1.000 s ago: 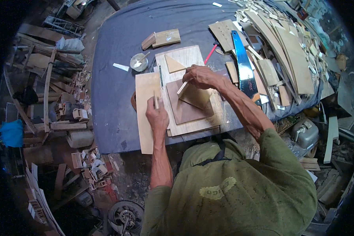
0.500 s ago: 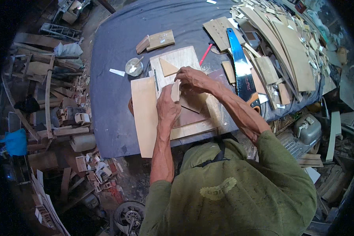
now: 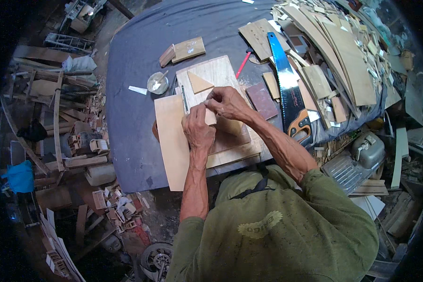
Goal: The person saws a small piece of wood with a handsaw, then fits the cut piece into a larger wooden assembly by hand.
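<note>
My left hand [image 3: 199, 128] is closed around a small pale wooden block [image 3: 210, 117], held above the stacked boards. My right hand [image 3: 227, 104] is at the block's far edge, thumb and fingertips pinched together; whatever lies between them is hidden. Beneath my hands is a brown board [image 3: 226, 145] on a larger pale board [image 3: 217, 67]. Just beyond my fingers lie a wooden triangle [image 3: 199, 83] and a thin dark pen-like stick [image 3: 184, 99]. Left of my left hand, a long pale board [image 3: 170, 136] overhangs the table's near edge.
A small tub [image 3: 158, 83] of pale paste with a stick stands left of the boards. Rightward lie a red-handled tool [image 3: 243, 65], a reddish-brown panel [image 3: 262, 100] and a handsaw [image 3: 289, 84]. Wood offcuts [image 3: 336, 56] pile at the table's right; scraps [image 3: 122, 207] litter the left floor.
The block has tipped between my hands, its broad face now turned more upward. My left fingers have curled further over it, and my right hand has shifted slightly nearer me.
</note>
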`<state>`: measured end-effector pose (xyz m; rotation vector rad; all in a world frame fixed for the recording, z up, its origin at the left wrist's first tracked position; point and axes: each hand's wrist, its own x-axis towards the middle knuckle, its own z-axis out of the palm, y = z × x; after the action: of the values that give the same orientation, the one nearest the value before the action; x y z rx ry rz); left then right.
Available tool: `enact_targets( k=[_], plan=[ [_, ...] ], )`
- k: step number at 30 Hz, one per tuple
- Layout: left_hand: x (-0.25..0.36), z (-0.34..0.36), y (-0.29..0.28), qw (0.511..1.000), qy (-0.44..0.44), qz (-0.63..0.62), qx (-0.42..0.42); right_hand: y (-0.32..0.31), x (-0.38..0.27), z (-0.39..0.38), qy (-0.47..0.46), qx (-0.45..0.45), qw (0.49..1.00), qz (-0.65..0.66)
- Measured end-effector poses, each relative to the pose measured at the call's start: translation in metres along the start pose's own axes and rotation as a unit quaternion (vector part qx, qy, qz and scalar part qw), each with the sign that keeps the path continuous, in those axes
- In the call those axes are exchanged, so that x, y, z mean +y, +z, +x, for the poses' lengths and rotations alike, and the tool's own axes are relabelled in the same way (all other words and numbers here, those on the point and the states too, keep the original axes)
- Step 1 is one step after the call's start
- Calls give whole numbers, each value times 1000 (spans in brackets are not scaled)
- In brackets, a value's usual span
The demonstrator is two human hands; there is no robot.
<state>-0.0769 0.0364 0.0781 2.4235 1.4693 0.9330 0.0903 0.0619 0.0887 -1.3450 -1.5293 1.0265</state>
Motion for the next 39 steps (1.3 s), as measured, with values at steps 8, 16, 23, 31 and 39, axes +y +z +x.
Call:
enact_targets(
  k=[8, 16, 23, 31, 39],
  plan=[
    [-12, -5, 5, 997, -61, -26, 38, -63, 26, -33, 149, 118, 972, 141],
    [-11, 16, -2, 987, -84, -71, -119, -40, 72, -97, 50, 283, 957, -45],
    [-33, 25, 14, 979, -42, -59, -189, -32, 53, -94, -61, 224, 958, -169],
    [-27, 21, -1, 965, -50, -125, -225, -28, 45, -88, -15, 209, 960, -187],
    [-25, 20, -4, 964, -81, -121, -221, -30, 40, -81, 11, 178, 948, -265]
  ],
)
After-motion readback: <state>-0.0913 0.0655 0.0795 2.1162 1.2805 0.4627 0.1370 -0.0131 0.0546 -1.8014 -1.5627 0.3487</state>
